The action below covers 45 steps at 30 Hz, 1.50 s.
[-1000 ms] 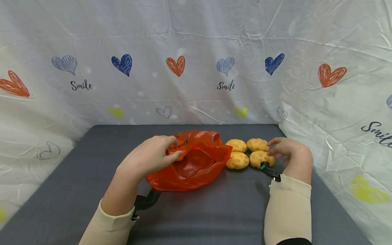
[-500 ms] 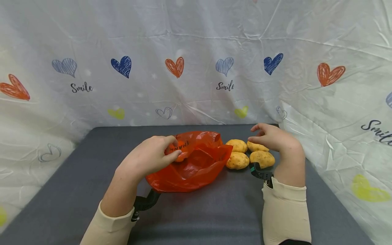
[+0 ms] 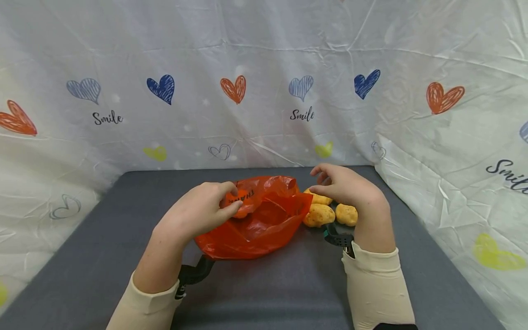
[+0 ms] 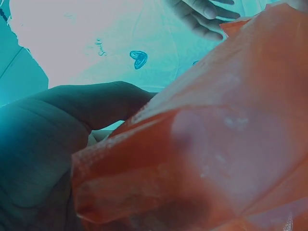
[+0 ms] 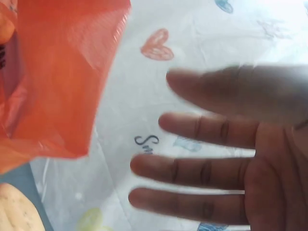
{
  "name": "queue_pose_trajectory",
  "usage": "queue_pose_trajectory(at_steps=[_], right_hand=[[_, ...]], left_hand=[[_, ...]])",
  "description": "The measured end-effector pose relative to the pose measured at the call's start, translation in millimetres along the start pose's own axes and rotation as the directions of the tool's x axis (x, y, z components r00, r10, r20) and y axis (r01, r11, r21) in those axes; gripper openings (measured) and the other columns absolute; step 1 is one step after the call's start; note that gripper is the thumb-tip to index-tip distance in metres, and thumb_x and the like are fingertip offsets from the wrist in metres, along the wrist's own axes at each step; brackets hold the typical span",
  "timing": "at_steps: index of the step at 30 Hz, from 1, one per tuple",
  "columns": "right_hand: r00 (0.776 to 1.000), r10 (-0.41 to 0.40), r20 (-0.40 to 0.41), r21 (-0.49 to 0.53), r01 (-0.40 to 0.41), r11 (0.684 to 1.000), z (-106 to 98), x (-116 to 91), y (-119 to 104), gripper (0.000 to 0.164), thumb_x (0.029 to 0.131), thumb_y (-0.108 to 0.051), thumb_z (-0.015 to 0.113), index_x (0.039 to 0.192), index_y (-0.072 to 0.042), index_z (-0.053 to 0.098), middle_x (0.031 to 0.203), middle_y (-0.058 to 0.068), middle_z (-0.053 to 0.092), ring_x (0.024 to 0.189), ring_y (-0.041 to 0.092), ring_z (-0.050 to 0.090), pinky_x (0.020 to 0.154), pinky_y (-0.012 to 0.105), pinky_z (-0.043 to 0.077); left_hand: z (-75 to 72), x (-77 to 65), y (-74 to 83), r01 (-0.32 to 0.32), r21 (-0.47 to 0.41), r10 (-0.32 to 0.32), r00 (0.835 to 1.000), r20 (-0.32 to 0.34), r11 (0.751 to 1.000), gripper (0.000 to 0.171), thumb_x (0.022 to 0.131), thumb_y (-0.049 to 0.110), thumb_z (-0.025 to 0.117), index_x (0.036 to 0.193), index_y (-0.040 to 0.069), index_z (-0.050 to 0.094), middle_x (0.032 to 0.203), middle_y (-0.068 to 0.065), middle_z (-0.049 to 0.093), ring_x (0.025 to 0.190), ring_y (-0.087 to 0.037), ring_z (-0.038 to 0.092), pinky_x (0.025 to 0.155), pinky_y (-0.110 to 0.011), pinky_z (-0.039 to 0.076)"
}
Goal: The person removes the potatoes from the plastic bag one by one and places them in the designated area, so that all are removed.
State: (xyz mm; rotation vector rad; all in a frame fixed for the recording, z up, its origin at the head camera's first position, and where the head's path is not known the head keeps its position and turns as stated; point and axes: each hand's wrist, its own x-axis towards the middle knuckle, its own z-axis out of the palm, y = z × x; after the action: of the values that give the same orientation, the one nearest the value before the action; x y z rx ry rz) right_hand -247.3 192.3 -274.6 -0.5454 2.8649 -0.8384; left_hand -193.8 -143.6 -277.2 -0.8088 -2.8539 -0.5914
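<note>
A red plastic bag (image 3: 264,233) with dark lettering lies on the table with its mouth spread. My left hand (image 3: 202,208) holds the bag's left rim. In the left wrist view, red film of the bag (image 4: 231,120) covers the fingertips. My right hand (image 3: 346,185) hovers over the potatoes just right of the bag, its fingers extended and holding nothing. In the right wrist view, the fingers of that hand (image 5: 192,168) are apart, near the bag's edge (image 5: 67,86). Potatoes lie right of the bag: one near it (image 3: 318,215), another farther right (image 3: 346,214); the back ones are partly or wholly hidden.
A dark grey cloth covers the table (image 3: 264,293). Behind and beside it hangs a white sheet (image 3: 264,55) printed with hearts and "Smile". Dark wrist cameras (image 3: 338,237) sit below both wrists.
My right hand has lifted from the right-hand potatoes and moved left toward the bag, carrying nothing. My left hand stays at the bag's rim; the bag keeps its place.
</note>
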Motion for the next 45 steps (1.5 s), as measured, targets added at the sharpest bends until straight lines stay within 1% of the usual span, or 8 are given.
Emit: queue_pose_trajectory(at_steps=[8, 16, 23, 30, 35, 39, 42, 45], right_hand=[[0.99, -0.14, 0.033, 0.021, 0.14, 0.99, 17, 10, -21, 0.043, 0.097, -0.03, 0.071, 0.134, -0.011, 0.06, 0.125, 0.012, 0.065, 0.115, 0.028, 0.06, 0.097, 0.049, 0.05], [0.94, -0.34, 0.013, -0.006, 0.341, 0.94, 43, 21, -48, 0.031, 0.098, -0.02, 0.072, 0.126, -0.01, 0.066, 0.119, 0.005, 0.067, 0.109, 0.022, 0.062, 0.097, 0.042, 0.051], [0.901, -0.427, 0.08, -0.113, 0.434, 0.894, 68, 32, -67, 0.025, 0.097, -0.015, 0.071, 0.121, -0.01, 0.068, 0.115, 0.0, 0.068, 0.102, 0.018, 0.063, 0.091, 0.034, 0.051], [0.866, -0.494, 0.077, -0.241, 0.497, 0.833, 90, 36, -83, 0.018, 0.097, -0.013, 0.07, 0.114, -0.009, 0.07, 0.106, 0.001, 0.069, 0.095, 0.016, 0.063, 0.087, 0.032, 0.052], [0.867, -0.463, 0.184, -0.23, 0.496, 0.837, 108, 43, -89, 0.004, 0.096, -0.012, 0.071, 0.096, -0.012, 0.067, 0.076, -0.004, 0.057, 0.075, 0.014, 0.056, 0.074, 0.029, 0.049], [0.886, -0.356, 0.297, -0.196, 0.421, 0.886, 126, 53, -86, 0.015, 0.094, -0.008, 0.071, 0.105, -0.018, 0.07, 0.071, -0.007, 0.057, 0.073, 0.012, 0.055, 0.073, 0.027, 0.049], [0.893, -0.297, 0.337, -0.201, 0.377, 0.904, 138, 59, -82, 0.027, 0.094, -0.006, 0.07, 0.118, -0.019, 0.07, 0.087, -0.008, 0.063, 0.083, 0.011, 0.058, 0.082, 0.027, 0.051], [0.895, -0.28, 0.347, -0.242, 0.374, 0.895, 147, 64, -78, 0.04, 0.099, -0.013, 0.067, 0.138, -0.017, 0.064, 0.125, -0.003, 0.062, 0.108, 0.013, 0.06, 0.098, 0.031, 0.049]], left_hand=[[-0.3, -0.5, 0.6, 0.015, 0.001, -0.015, 1.0, 0.002, 1.0, 0.021, 0.099, 0.023, 0.068, 0.113, 0.008, 0.07, 0.067, 0.003, 0.052, 0.059, -0.014, 0.049, 0.058, -0.034, 0.044], [-0.9, 1.2, 1.1, 0.016, 0.008, -0.016, 1.0, -0.002, 1.0, 0.022, 0.099, 0.023, 0.068, 0.114, 0.008, 0.069, 0.068, 0.003, 0.054, 0.059, -0.014, 0.049, 0.057, -0.034, 0.045], [-0.6, 1.3, 0.8, -0.004, 0.014, 0.005, 1.0, -0.018, 1.0, 0.022, 0.098, 0.022, 0.068, 0.114, 0.007, 0.069, 0.068, 0.004, 0.053, 0.059, -0.014, 0.048, 0.057, -0.034, 0.043], [-0.4, 1.6, 0.8, -0.015, 0.003, 0.015, 1.0, -0.022, 1.0, 0.02, 0.099, 0.022, 0.069, 0.113, 0.008, 0.069, 0.068, 0.004, 0.053, 0.06, -0.014, 0.049, 0.058, -0.034, 0.044], [-1.1, 1.5, 1.4, -0.017, 0.007, 0.018, 1.0, -0.023, 1.0, 0.02, 0.098, 0.023, 0.07, 0.112, 0.009, 0.069, 0.069, 0.004, 0.053, 0.062, -0.014, 0.049, 0.06, -0.034, 0.044], [-1.5, 0.7, 1.5, -0.024, 0.011, 0.024, 0.999, -0.026, 1.0, 0.019, 0.099, 0.022, 0.068, 0.112, 0.009, 0.069, 0.069, 0.004, 0.052, 0.061, -0.014, 0.048, 0.059, -0.035, 0.044], [-1.4, -0.1, 1.3, -0.028, 0.002, 0.028, 0.999, -0.024, 1.0, 0.019, 0.099, 0.022, 0.067, 0.113, 0.009, 0.069, 0.069, 0.005, 0.053, 0.061, -0.013, 0.048, 0.059, -0.034, 0.044], [-1.7, -0.4, 1.0, -0.026, -0.005, 0.026, 0.999, -0.025, 1.0, 0.02, 0.099, 0.022, 0.067, 0.114, 0.009, 0.069, 0.069, 0.005, 0.053, 0.06, -0.013, 0.049, 0.058, -0.034, 0.044]])
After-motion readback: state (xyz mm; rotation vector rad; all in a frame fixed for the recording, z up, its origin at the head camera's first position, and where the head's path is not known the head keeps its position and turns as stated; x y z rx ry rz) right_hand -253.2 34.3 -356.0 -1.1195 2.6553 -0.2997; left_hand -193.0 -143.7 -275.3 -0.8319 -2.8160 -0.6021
